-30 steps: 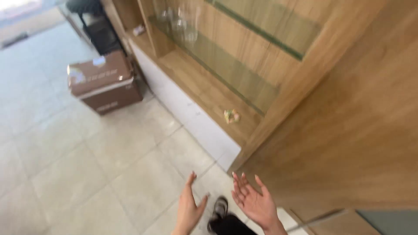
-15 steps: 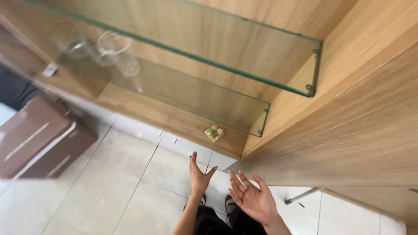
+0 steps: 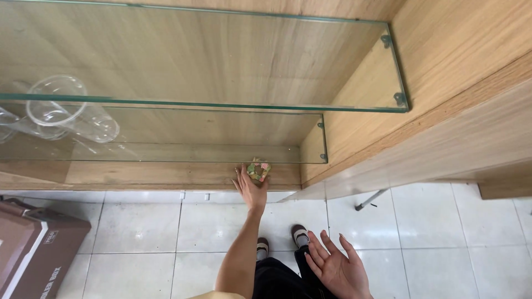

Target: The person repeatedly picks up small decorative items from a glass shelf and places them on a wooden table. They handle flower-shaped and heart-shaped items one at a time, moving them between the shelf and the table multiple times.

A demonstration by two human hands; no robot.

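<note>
Now your left hand (image 3: 250,191) is stretched out, fingers spread on the small colourful cube (image 3: 258,170), which sits on the wooden shelf (image 3: 138,173) dead ahead. Your right hand (image 3: 339,266) hangs back, released and empty.

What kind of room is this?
Probably a shop or a home display corner: a wooden cabinet with glass shelves, clear plastic cups, a tiled floor and a cardboard box.

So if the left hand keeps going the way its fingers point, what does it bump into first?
The left hand would most likely meet the small multicoloured object on the wooden shelf, right at its fingertips; whether they touch already is unclear.
</note>
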